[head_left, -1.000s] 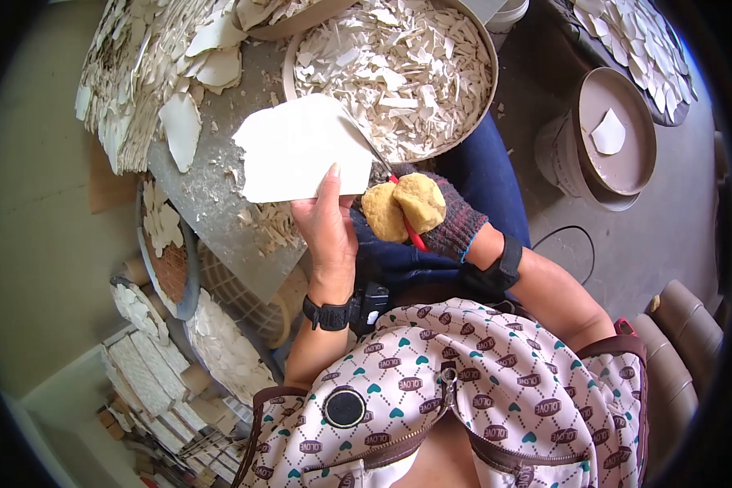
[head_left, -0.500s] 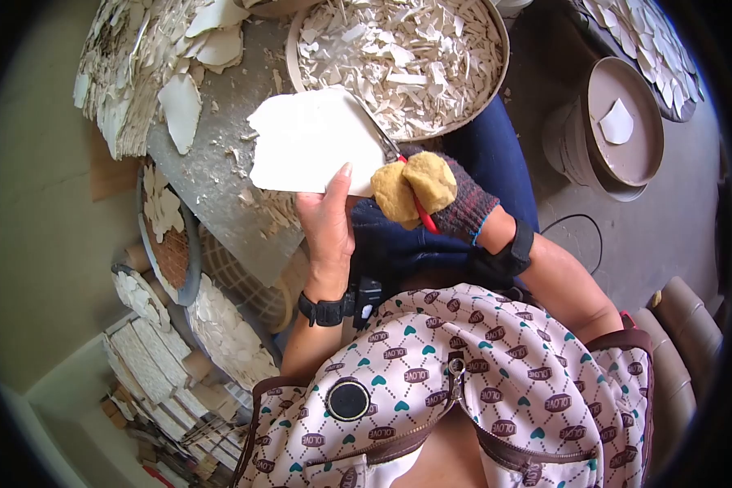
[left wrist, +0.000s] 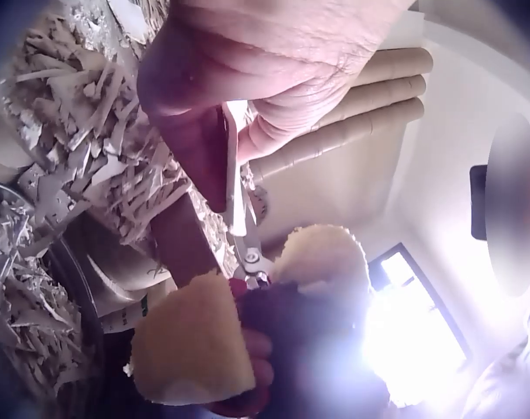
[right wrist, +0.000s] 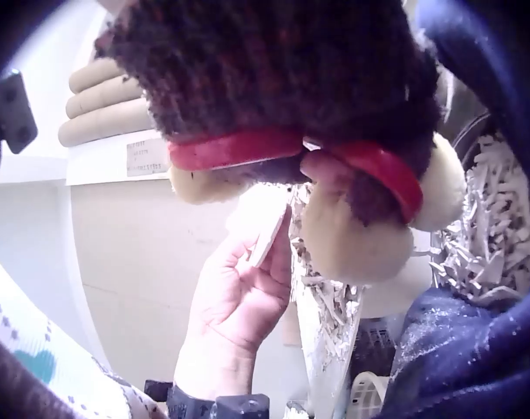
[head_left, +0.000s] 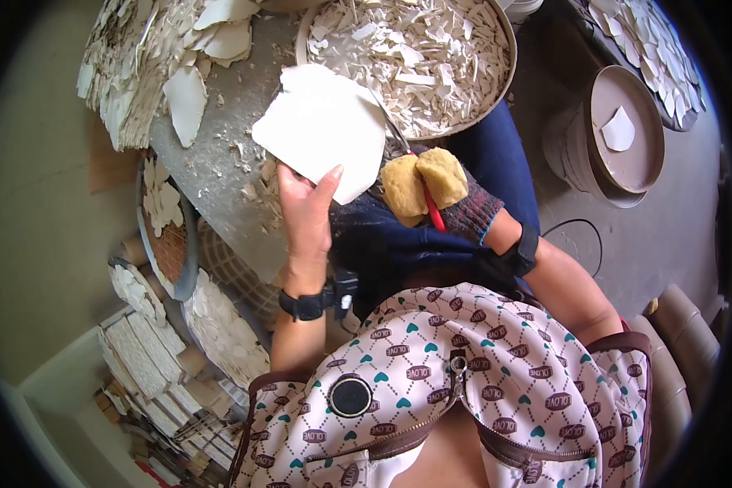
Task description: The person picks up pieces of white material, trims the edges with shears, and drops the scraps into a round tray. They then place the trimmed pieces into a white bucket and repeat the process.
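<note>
Left hand point(head_left: 305, 215) pinches the white tile point(head_left: 321, 130); right hand point(head_left: 439, 191) (gloved) grips red-handled cutters point(head_left: 433, 213); a skewed bite may crack it.

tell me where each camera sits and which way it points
Head: on the head, looking down at left hand holding a white sheet, gloved right hand gripping red-handled cutters; forearms, chest show.
Left wrist: under the left palm, facing the cutters.
Right wrist: behind the glove, facing the left hand.
All share sheet and cutters.
</note>
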Demonstrator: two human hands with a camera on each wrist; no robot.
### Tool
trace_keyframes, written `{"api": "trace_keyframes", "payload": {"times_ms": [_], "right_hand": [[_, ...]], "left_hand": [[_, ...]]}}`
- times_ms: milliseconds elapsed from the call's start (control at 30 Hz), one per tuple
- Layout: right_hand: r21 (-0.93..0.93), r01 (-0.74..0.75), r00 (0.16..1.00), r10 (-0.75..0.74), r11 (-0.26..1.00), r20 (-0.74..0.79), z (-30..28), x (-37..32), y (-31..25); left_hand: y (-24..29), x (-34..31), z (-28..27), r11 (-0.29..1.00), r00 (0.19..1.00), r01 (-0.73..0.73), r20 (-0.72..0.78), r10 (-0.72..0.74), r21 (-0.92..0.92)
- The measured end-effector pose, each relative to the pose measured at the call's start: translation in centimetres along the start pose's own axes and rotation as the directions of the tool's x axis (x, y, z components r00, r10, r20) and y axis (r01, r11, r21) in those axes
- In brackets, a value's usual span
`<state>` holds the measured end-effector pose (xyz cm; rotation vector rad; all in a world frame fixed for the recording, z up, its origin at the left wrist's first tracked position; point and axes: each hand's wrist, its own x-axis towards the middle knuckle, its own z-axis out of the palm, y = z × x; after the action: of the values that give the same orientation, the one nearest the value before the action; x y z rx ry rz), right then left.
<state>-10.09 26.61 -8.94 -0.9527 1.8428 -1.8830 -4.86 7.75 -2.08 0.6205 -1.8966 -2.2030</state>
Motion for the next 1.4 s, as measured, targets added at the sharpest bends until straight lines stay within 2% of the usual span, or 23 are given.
{"api": "trace_keyframes", "payload": {"times_ms": [100, 167, 233, 333, 367, 467, 500, 633, 700, 767, 833, 933, 1000, 1067, 1133, 1200, 1300, 1400], "right_hand": [[-0.340, 0.172, 0.981, -0.194, 0.924, -0.030, -0.9, 0.3, -1.7], [-0.333, 0.155, 0.986, -0.166, 0.930, -0.004, -0.9, 0.2, -1.3], [-0.275, 0.142, 0.990, -0.142, 0.951, 0.018, -1.1, 0.2, -1.5], [-0.306, 0.136, 0.991, -0.133, 0.942, 0.030, -1.4, 0.2, -1.5], [0.014, 0.038, 0.999, -0.039, 0.999, 0.034, -1.5, 0.1, -1.5], [-0.309, 0.245, 0.970, -0.233, 0.919, 0.075, -2.4, 1.0, -2.0], [-0.323, 0.207, 0.978, -0.195, 0.923, 0.070, -2.2, 0.9, -2.0], [-0.083, 0.099, 0.994, -0.095, 0.992, 0.057, -1.3, 1.1, -1.5], [-0.076, 0.129, 0.992, -0.127, 0.989, 0.024, -1.2, 1.1, -1.9], [0.039, 0.049, 0.998, -0.051, 0.998, 0.047, -0.9, 1.1, -1.3], [0.077, 0.012, 0.998, -0.016, 0.997, 0.054, -0.4, 0.9, -0.5], [-0.048, 0.030, 0.999, -0.028, 0.998, 0.040, -0.1, 0.9, -0.2], [-0.205, 0.047, 0.998, -0.039, 0.978, 0.045, -0.1, 0.8, -0.9], [0.012, -0.102, 0.993, 0.102, 0.995, 0.060, 0.1, 0.7, -0.5], [0.022, -0.114, 0.992, 0.113, 0.993, 0.054, 0.2, 0.4, -0.1], [-0.174, 0.022, 0.999, -0.017, 0.984, 0.029, 0.3, 0.2, 0.3], [-0.295, 0.130, 0.991, -0.113, 0.947, 0.072, 0.1, 0.1, 0.7], [-0.213, 0.041, 0.996, -0.022, 0.976, 0.091, 0.4, -0.6, 1.4]], "left_hand": [[-0.8, -0.4, 1.4, 0.992, 0.988, -0.129, -0.088, 0.130, 0.013], [-0.9, -0.6, 2.4, 0.986, 0.976, -0.161, -0.146, 0.164, 0.035], [-0.8, -0.1, 1.8, 0.991, 0.987, -0.127, -0.095, 0.130, 0.037], [0.0, 0.2, 1.1, 0.993, 0.995, -0.099, 0.014, 0.099, 0.067], [0.2, 0.1, 1.0, 0.992, 0.994, -0.094, 0.057, 0.090, 0.085], [-0.1, -0.1, 0.6, 0.995, 0.996, -0.081, 0.045, 0.079, 0.054], [0.0, -0.2, 0.6, 0.997, 0.997, -0.062, 0.049, 0.060, 0.046], [-0.1, 0.0, -0.4, 1.000, 0.999, 0.002, 0.051, -0.002, 0.009], [0.0, -0.1, -0.8, 0.999, 0.998, 0.032, 0.056, -0.031, -0.012], [0.3, -0.1, -0.9, 0.997, 0.996, 0.068, 0.066, -0.066, -0.039], [0.5, 0.0, -1.2, 0.998, 0.996, 0.060, 0.065, -0.059, -0.012], [0.4, -0.2, -1.1, 0.999, 0.996, 0.013, 0.085, -0.017, 0.040], [0.3, -0.5, -1.2, 0.999, 0.996, -0.003, 0.086, -0.001, 0.046], [0.2, -0.6, -1.3, 1.000, 0.997, 0.007, 0.077, -0.009, 0.019], [0.4, -0.6, -1.3, 0.999, 0.996, 0.042, 0.074, -0.042, 0.001], [0.6, -0.6, -1.3, 0.998, 0.996, 0.054, 0.068, -0.053, -0.020], [0.7, -0.7, -1.3, 0.997, 0.997, 0.064, 0.053, -0.061, -0.053], [1.1, -0.8, -1.2, 0.994, 0.993, 0.088, 0.078, -0.083, -0.066]]}}
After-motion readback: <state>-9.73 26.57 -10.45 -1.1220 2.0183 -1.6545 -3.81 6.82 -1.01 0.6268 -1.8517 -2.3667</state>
